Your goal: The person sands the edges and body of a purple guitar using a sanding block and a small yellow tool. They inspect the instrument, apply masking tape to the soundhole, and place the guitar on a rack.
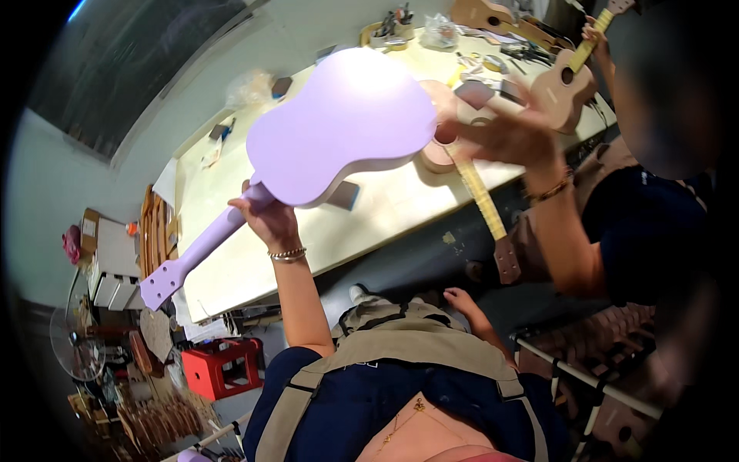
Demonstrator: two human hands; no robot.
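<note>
My left hand (269,223) is wrapped round the neck of a lilac-painted ukulele (339,123), close to where neck and body join. The ukulele is raised over the table with its plain back showing, and its headstock with several peg holes points to the lower left. My right hand (460,300) hangs low beside my apron, holding nothing, its fingers loosely apart. A co-worker's blurred hand (508,135) is near the right side of the lilac body; whether it touches is unclear. Under that hand lies an unpainted ukulele (440,158) with yellow tape along its neck.
The pale worktable (231,262) carries a sanding block (343,195), a plastic bag (440,32), tape rolls and tools. Another person holds an unpainted ukulele (566,81) at the far right. A red plastic stool (223,368) and a fan (77,336) stand at left; a rack (593,377) at right.
</note>
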